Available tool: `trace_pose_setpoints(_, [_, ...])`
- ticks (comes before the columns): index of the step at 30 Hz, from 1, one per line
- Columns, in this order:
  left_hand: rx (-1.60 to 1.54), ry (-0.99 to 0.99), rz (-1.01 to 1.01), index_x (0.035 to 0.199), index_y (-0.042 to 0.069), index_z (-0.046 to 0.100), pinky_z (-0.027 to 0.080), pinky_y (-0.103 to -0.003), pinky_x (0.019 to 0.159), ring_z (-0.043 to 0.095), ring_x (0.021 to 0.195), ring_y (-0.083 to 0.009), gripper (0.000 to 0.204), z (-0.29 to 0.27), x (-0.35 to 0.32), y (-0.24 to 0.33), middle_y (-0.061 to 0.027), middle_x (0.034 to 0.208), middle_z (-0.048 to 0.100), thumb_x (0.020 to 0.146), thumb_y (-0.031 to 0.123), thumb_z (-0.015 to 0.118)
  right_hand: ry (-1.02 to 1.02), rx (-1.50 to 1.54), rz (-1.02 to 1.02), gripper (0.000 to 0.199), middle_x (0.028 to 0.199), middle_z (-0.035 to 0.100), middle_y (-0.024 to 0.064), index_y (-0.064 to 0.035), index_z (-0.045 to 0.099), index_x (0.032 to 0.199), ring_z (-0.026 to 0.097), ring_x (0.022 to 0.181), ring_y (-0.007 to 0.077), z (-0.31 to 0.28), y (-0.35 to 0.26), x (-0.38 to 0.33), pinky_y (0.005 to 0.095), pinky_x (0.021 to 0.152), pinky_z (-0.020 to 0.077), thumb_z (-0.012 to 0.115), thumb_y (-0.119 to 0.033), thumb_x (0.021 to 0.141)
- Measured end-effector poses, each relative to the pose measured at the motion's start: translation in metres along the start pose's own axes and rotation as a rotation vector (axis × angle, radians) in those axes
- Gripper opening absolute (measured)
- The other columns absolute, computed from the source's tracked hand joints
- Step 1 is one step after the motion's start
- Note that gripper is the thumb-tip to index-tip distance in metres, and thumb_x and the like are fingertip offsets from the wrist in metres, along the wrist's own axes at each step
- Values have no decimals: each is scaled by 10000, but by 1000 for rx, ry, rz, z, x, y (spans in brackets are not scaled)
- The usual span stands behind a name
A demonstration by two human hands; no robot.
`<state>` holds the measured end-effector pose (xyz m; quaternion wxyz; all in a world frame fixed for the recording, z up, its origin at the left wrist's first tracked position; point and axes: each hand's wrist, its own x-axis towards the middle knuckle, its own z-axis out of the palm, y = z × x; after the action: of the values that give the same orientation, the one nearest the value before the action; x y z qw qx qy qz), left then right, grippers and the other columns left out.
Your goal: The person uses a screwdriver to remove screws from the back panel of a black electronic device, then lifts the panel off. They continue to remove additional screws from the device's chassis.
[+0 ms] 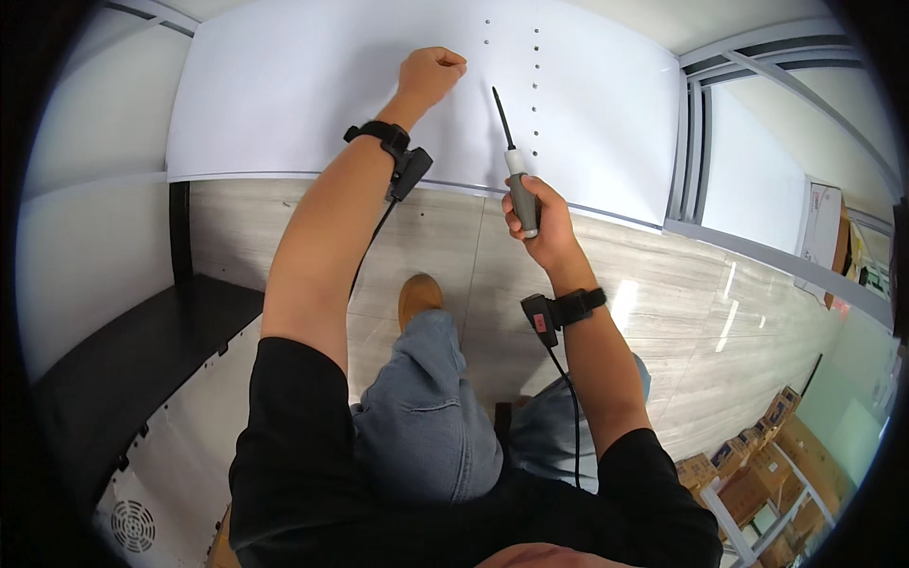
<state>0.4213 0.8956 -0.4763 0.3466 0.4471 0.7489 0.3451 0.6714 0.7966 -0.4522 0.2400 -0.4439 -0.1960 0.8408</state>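
Note:
My right hand is wrapped round the grey handle of a screwdriver. Its dark shaft points away from me over the white tabletop, and the tip touches no screw that I can see. Beyond the tip and to its right, several small screws form a line running away from me, with a shorter row of two to the left of its far end. My left hand is over the tabletop, left of the screwdriver tip. Its fingers are curled in a pinch, and whatever lies between them is hidden or too small to name.
Metal frame posts rise at the table's right side. To the left is a black shelf. Cardboard boxes are stacked on the floor at lower right, and a white carton stands farther up. Cables hang from both my wristbands.

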Motion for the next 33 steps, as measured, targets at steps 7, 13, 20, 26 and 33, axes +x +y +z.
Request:
trace_pose_setpoints(7, [345, 258, 372, 878, 142, 746, 495, -342, 713, 614, 789, -227, 123, 42, 27, -20, -38, 801, 678, 793, 197, 675, 146, 62, -23, 239, 707, 584, 80, -75, 466, 931, 503, 523, 146, 9, 6, 26, 266, 456, 384, 495, -311, 903])
trace_pose_setpoints(13, [469, 396, 473, 888, 199, 755, 467, -353, 723, 558, 786, -213, 120, 57, 34, -27, 6, 740, 628, 791, 208, 685, 172, 52, -31, 237, 707, 579, 82, -72, 458, 949, 505, 520, 150, 4, 8, 26, 268, 455, 382, 497, -301, 904])
trace_pose_setpoints(20, [484, 345, 476, 987, 202, 732, 465, -353, 752, 562, 816, -210, 201, 57, 32, -30, 20, 729, 614, 792, 215, 690, 140, 58, -20, 209, 711, 581, 86, -69, 459, 954, 510, 508, 155, 5, 13, 23, 268, 447, 380, 493, -271, 911])
trace_pose_setpoints(26, [355, 349, 358, 1160, 123, 644, 481, -347, 758, 568, 820, -211, 350, 34, -12, -36, -36, 810, 622, 826, 227, 663, 86, 37, -10, 215, 705, 578, 93, -66, 460, 956, 512, 502, 155, 14, 21, 1, 268, 428, 375, 506, -271, 906])
trace_pose_setpoints(33, [-488, -75, -158, 1198, 3, 562, 499, -277, 670, 609, 742, -135, 364, -39, -130, 0, -72, 948, 676, 997, 269, 415, -144, -137, 18, 178, 714, 586, 90, -70, 476, 946, 515, 494, 142, 50, 31, -42, 266, 422, 372, 498, -245, 924])
